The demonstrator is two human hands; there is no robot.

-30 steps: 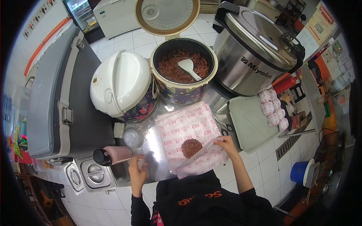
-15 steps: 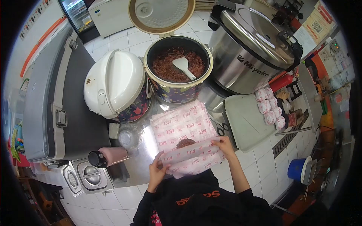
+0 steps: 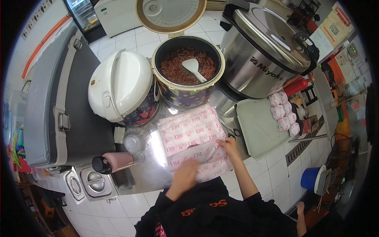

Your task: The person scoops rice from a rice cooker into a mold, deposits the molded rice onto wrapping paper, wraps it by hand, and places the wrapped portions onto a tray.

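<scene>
Printed white-and-pink wrapping paper [image 3: 193,128] lies in a stack on the metal table, its top sheet folded over the brown-red rice. Only a thin dark sliver of that rice shows at the fold's far edge. My right hand [image 3: 229,147] pinches the right end of the folded sheet. Blurred by motion, my left hand [image 3: 185,173] is over the near left part of the paper, and its fingers cannot be made out. Beyond the stack, an open rice cooker [image 3: 187,94] holds brown-red rice [image 3: 173,67] with a white rice paddle [image 3: 192,69] lying in it.
Left are a closed rice cooker [image 3: 120,87], a pink bottle [image 3: 118,162], clear plastic cups [image 3: 135,144] and a grey cooler box [image 3: 79,106]. Right are scissors [image 3: 235,133], a pale tray [image 3: 262,132] with several wrapped packets [image 3: 278,111], and a large steel cooker [image 3: 264,51]. Another person's bare limb [image 3: 301,217] shows lower right.
The top sheet's near edge has been folded away from me, covering the rice mound. My left hand has moved right and inward across the paper; my right hand has shifted slightly left and forward.
</scene>
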